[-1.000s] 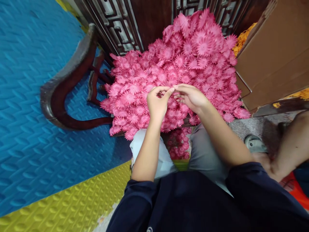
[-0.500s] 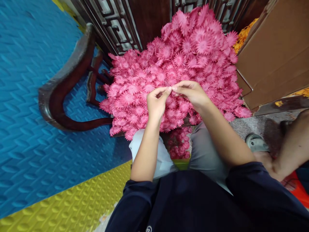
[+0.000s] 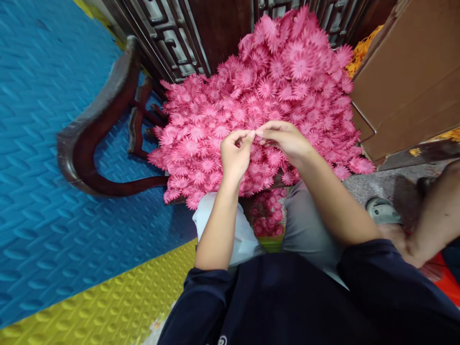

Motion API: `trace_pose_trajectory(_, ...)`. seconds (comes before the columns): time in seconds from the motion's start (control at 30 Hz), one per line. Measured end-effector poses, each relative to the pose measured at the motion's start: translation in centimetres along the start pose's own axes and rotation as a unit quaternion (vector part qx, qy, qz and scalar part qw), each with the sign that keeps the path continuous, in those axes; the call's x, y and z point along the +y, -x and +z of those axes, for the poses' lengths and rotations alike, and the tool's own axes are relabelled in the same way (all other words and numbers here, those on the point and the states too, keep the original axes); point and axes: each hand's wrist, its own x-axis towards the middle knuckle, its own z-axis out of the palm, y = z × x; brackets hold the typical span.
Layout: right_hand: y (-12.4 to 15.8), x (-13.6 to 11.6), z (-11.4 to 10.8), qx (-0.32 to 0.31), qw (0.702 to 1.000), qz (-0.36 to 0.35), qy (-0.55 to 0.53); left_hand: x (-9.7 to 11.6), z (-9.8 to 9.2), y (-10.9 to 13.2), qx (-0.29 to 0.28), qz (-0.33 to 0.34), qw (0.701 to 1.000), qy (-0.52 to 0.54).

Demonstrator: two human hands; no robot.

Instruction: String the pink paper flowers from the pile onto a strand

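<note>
A large heap of pink artificial flowers (image 3: 201, 134) with thin, spiky petals lies in front of me. Over its middle, my left hand (image 3: 235, 152) and my right hand (image 3: 285, 139) meet with thumbs and index fingertips pinched together. Both hands are closed. Whatever sits between the fingertips is too small and too close in colour to the flowers behind to make out. Below, between my knees, more pink flowers (image 3: 268, 213) lie in a lower spot.
A dark wooden chair arm (image 3: 82, 158) curves out at left, above blue matting (image 3: 32, 191) with a yellow strip (image 3: 108, 292). A cardboard box (image 3: 406, 76) stands at right, with orange pieces (image 3: 362, 50) behind it. Another person's leg and sandal (image 3: 383, 211) are at lower right.
My left hand has shifted very slightly to the right. The fingertips of both hands stay pinched together over the flowers.
</note>
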Motion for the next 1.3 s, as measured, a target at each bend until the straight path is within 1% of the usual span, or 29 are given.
trace_pose_trajectory(0.2,0.0,0.0,-0.1,0.002,1.000,0.023,-0.015,-0.1,0.1,0.0,0.005,0.012,1.000,-0.003)
trace_pose_trajectory(0.4,0.0,0.0,0.0,0.004,0.997,0.045,-0.062,-0.1,0.1,-0.1,0.018,0.032,0.999,0.008)
trace_pose_trajectory(0.53,0.1,-0.2,0.2,0.020,0.996,0.052,-0.065,-0.1,0.0,0.0,0.014,0.047,0.999,-0.011)
trace_pose_trajectory(0.8,0.1,-0.2,0.3,0.026,0.999,0.017,-0.042,0.2,0.0,0.0,0.010,0.061,0.998,-0.022)
trace_pose_trajectory(0.9,0.2,0.0,0.7,0.032,0.999,-0.037,-0.003,0.3,0.1,0.2,0.023,0.077,0.996,-0.047)
trace_pose_trajectory(0.97,0.1,0.2,1.0,0.052,0.996,-0.075,0.016,0.4,0.1,0.2,0.026,0.093,0.993,-0.074)
trace_pose_trajectory(1.07,0.1,0.6,1.2,0.088,0.991,-0.099,0.013,0.2,0.0,0.2,0.025,0.107,0.989,-0.101)
trace_pose_trajectory(1.17,0.0,0.8,1.2,0.097,0.992,-0.086,-0.011,-0.1,-0.1,0.0,0.039,0.098,0.991,-0.078)
trace_pose_trajectory(1.3,0.2,0.7,1.3,0.055,0.997,-0.028,-0.041,-0.3,0.1,0.0,0.093,0.092,0.991,-0.002)
